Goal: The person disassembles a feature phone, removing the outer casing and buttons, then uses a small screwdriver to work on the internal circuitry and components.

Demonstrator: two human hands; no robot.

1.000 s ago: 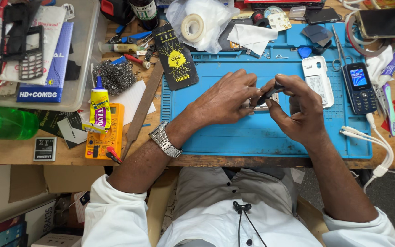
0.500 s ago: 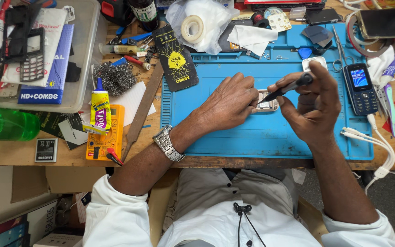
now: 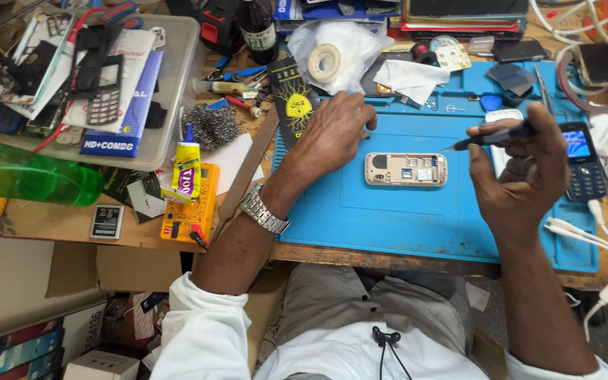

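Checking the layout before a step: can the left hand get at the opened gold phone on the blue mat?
Probably yes. The left hand rests on the blue mat just left of the opened gold phone, nothing between them; the right hand holds a dark tool off to the right.

The blue mat [image 3: 402,218] under the left hand [image 3: 332,134] looks like matt, smooth rubbery stuff. The opened phone [image 3: 406,169] just beside that hand has a pale gold plastic shell with small shiny metal parts. The right hand [image 3: 522,176] grips a dark matt tool [image 3: 490,138]. Watch [image 3: 264,211] strap is glossy metal links, and the tabletop [image 3: 72,222] is worn, scuffed wood.
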